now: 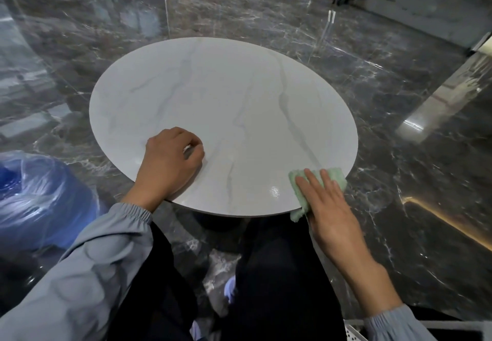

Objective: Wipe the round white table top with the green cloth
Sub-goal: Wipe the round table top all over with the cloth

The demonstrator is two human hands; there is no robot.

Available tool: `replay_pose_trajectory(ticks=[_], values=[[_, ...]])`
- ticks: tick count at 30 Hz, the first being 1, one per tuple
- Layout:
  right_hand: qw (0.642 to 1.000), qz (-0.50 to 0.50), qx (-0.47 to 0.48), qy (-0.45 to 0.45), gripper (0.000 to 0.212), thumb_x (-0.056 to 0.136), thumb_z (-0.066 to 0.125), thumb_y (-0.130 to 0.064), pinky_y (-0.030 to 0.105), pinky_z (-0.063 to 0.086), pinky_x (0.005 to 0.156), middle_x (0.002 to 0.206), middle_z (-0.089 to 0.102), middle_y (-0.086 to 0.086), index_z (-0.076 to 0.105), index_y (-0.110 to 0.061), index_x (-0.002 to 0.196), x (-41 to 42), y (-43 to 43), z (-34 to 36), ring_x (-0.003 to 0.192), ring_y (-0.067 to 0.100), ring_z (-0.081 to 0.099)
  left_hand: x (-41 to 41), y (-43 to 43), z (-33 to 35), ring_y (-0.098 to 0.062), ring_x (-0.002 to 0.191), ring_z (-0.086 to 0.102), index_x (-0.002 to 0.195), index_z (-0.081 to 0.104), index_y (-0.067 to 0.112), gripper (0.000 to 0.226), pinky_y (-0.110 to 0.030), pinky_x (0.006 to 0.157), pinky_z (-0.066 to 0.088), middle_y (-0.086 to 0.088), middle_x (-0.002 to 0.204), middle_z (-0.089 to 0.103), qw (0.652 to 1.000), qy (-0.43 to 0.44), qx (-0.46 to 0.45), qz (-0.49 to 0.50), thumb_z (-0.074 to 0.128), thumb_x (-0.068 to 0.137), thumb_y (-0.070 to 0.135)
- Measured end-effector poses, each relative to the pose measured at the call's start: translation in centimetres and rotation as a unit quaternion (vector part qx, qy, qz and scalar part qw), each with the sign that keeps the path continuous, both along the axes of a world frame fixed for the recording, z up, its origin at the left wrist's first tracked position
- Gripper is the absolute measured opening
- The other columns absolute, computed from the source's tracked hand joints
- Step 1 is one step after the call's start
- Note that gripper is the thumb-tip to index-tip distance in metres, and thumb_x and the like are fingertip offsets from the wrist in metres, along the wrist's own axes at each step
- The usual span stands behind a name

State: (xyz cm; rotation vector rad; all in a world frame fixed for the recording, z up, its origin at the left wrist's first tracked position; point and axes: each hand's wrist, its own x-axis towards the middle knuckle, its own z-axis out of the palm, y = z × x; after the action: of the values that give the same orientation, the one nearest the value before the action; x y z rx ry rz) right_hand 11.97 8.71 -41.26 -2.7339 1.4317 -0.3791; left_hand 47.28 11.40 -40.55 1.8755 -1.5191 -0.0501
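Observation:
The round white table top (223, 106) with grey veins fills the middle of the view. The light green cloth (300, 196) lies at its near right edge, partly hanging over the rim. My right hand (327, 207) lies flat on the cloth with straight fingers, pressing it onto the table edge. My left hand (170, 162) rests on the near left part of the top with its fingers curled under; I see nothing held in it.
Glossy dark marble floor (399, 180) surrounds the table. A blue bin lined with a clear plastic bag (34, 202) stands at the left. My dark-trousered legs (277, 274) are under the near edge. A white perforated basket (354, 332) shows at the bottom right.

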Motion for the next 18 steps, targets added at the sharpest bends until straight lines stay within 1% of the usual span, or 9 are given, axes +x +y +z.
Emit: replay_pose_trajectory(ticks=[2,3,7,9,11,12,15,16,18], values=[[0.998,0.044,-0.032,0.011,0.084,0.082,0.054,0.016,0.055,0.029,0.123,0.167,0.034,0.007,0.039,-0.016,0.158,0.6,0.4,-0.2,0.156,0.035,0.023,-0.1,0.0,0.1,-0.021,0.100,0.061,0.093,0.075,0.024,0.021,-0.037,0.092,0.040,0.006,0.099,0.070,1.000,-0.002,-0.003,0.000,0.056,0.092,0.034],[0.996,0.076,-0.044,0.015,0.081,0.083,0.053,0.012,0.054,0.029,0.123,0.166,0.035,0.007,0.039,-0.015,0.158,1.4,0.9,-0.3,0.156,0.034,0.024,-0.1,0.1,0.2,-0.020,0.099,0.061,0.092,0.075,0.024,0.022,-0.036,0.091,0.040,0.007,0.098,0.070,1.000,-0.002,-0.005,-0.001,0.055,0.092,0.034],[0.978,0.196,-0.054,0.039,0.082,0.080,0.063,-0.004,0.046,0.018,0.127,0.165,0.036,0.010,0.040,-0.015,0.157,8.6,4.9,-0.6,0.155,0.034,0.027,-0.3,0.4,0.8,-0.018,0.095,0.061,0.091,0.074,0.025,0.023,-0.039,0.088,0.043,0.011,0.094,0.068,1.000,0.001,-0.002,-0.008,0.054,0.092,0.035],[0.972,0.220,-0.050,0.061,0.077,0.081,0.053,-0.014,0.046,0.020,0.127,0.165,0.037,0.011,0.041,-0.015,0.157,12.6,6.6,-0.7,0.154,0.036,0.029,-0.3,0.4,0.9,-0.016,0.093,0.061,0.091,0.074,0.024,0.019,-0.039,0.088,0.044,0.014,0.090,0.064,1.000,0.010,-0.001,-0.009,0.057,0.094,0.032],[0.971,0.226,-0.033,0.077,0.077,0.082,0.042,-0.022,0.045,0.023,0.126,0.166,0.035,0.010,0.037,-0.017,0.159,14.8,6.9,-0.4,0.154,0.035,0.028,-0.4,0.5,1.0,-0.013,0.091,0.061,0.094,0.074,0.023,0.014,-0.040,0.089,0.048,0.015,0.091,0.064,0.999,0.051,-0.012,-0.005,0.060,0.096,0.027],[0.969,0.233,-0.024,0.078,0.078,0.082,0.041,-0.022,0.043,0.021,0.127,0.167,0.032,0.008,0.035,-0.020,0.160,14.8,6.5,-0.1,0.155,0.032,0.026,-0.3,0.6,1.0,-0.011,0.092,0.062,0.096,0.074,0.023,0.013,-0.037,0.090,0.050,0.015,0.094,0.066,0.996,0.089,-0.026,-0.001,0.061,0.096,0.026],[0.965,0.252,0.007,0.071,0.084,0.085,0.050,-0.018,0.035,0.009,0.127,0.172,0.020,-0.001,0.024,-0.032,0.164,11.9,4.7,0.6,0.160,0.021,0.013,0.1,1.3,1.5,-0.003,0.095,0.065,0.100,0.074,0.028,0.014,-0.026,0.092,0.051,0.016,0.103,0.069,0.973,0.213,-0.088,0.030,0.064,0.098,0.018],[0.966,0.248,0.014,0.074,0.087,0.085,0.052,-0.019,0.035,0.009,0.126,0.173,0.017,-0.004,0.021,-0.034,0.164,10.4,4.0,0.9,0.160,0.018,0.009,0.3,1.5,1.6,-0.002,0.097,0.065,0.100,0.073,0.028,0.016,-0.027,0.093,0.052,0.018,0.104,0.069,0.965,0.234,-0.112,0.044,0.063,0.098,0.015],[0.967,0.238,0.027,0.092,0.087,0.083,0.051,-0.022,0.037,0.015,0.125,0.173,0.016,-0.006,0.022,-0.035,0.164,8.2,2.9,1.4,0.160,0.018,0.010,1.2,2.2,1.6,-0.006,0.102,0.066,0.101,0.073,0.026,0.018,-0.034,0.095,0.056,0.021,0.104,0.068,0.958,0.237,-0.146,0.074,0.062,0.098,0.013]])
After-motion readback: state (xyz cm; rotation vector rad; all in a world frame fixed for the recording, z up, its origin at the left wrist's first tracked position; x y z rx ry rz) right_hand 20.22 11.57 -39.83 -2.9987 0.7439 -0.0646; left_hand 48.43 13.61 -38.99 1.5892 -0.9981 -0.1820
